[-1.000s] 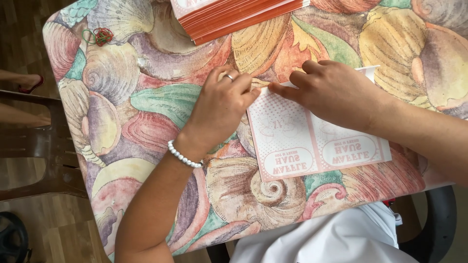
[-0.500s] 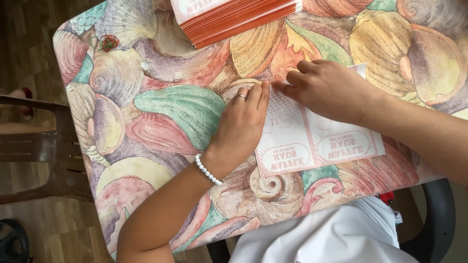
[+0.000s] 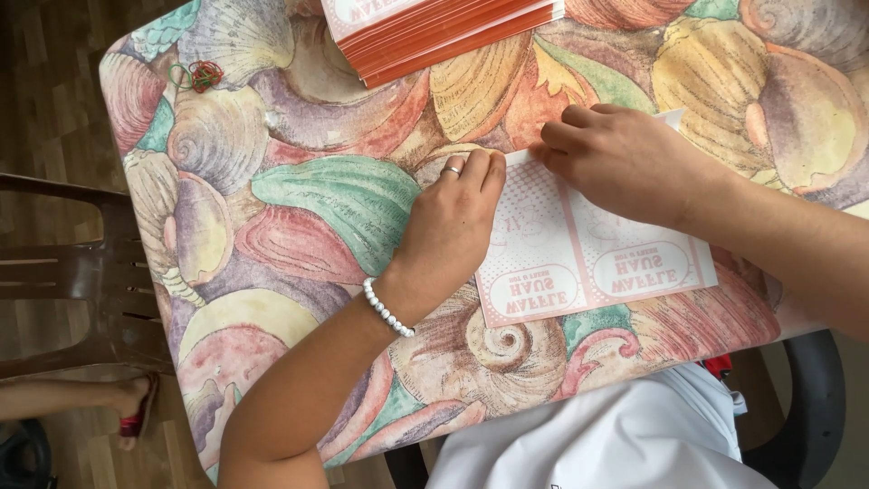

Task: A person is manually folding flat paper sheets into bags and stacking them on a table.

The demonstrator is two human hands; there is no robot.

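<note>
A table (image 3: pixel 299 217) covered in a cloth printed with big seashells fills the view, with a brown plastic chair (image 3: pixel 72 272) at its left side and a stack of red-edged printed sheets (image 3: pixel 434 36) at its far edge. A flat pink-and-white printed paper sheet (image 3: pixel 588 263) lies near the front edge, just ahead of the person's white-clothed lap. The right hand (image 3: pixel 625 158) presses flat on the sheet's upper part with fingers curled down, while the left hand (image 3: pixel 453 226), wearing a ring and a white bead bracelet (image 3: pixel 387 308), rests fingers together on its left edge, pinching nothing; a few small rubber bands (image 3: pixel 201 74) lie at the far-left corner.
</note>
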